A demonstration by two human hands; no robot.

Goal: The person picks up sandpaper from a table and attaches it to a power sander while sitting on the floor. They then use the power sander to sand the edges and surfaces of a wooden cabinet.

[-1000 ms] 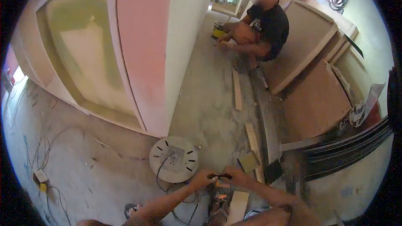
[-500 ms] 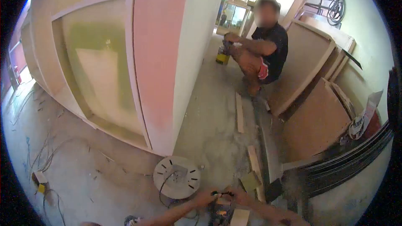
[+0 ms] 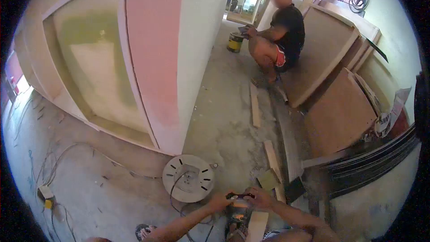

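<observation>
Left hand (image 3: 220, 201) and right hand (image 3: 260, 198) curled around opposite ends of a slim dark object (image 3: 240, 196), spanning between them, pale board (image 3: 257, 226) nearer the body.

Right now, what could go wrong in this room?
The dark thing between the left hand and the right hand might slip and drop. The cord running over part of the round disc could snag someone's foot. And the can standing close to the crouching person might get knocked over if that person shifts.
</observation>
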